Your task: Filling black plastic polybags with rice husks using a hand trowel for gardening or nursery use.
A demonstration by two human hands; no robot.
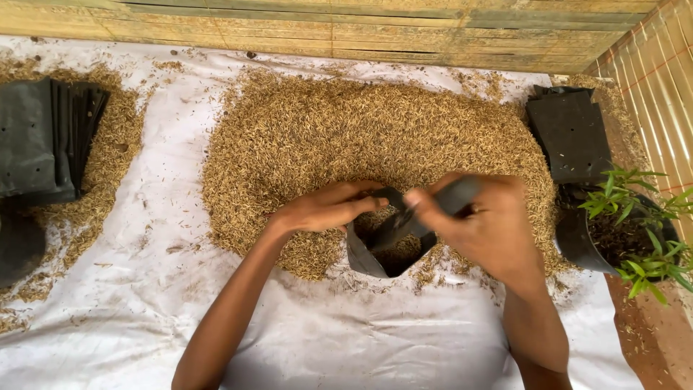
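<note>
Black, thin and floppy, the small plastic nursery bag [386,249] sits at the near edge of the broad heap of tan rice husks [361,137], pinched open between both hands; the left hand [328,207] has its grip closed on the far-left rim of the bag's mouth, and the right hand [480,217] is closed on the right rim, pulling it up and apart, so that the mouth gapes towards the husks, seemingly so that it stands open against the heap; some husks already show inside the opening. The husk heap lies spread on a stained white plastic sheet [173,289] that covers the surface below, which keeps the loose material gathered in one place. To the left, well apart from the hands, a stack of flat empty black plastic bags [43,141] rests on scattered husks; on the right a flattened black bag [570,133] lies at the heap's edge, and just below it a filled black bag with a green leafy seedling [628,231] stands upright. A wall of wooden planks [346,29] closes the far side.
</note>
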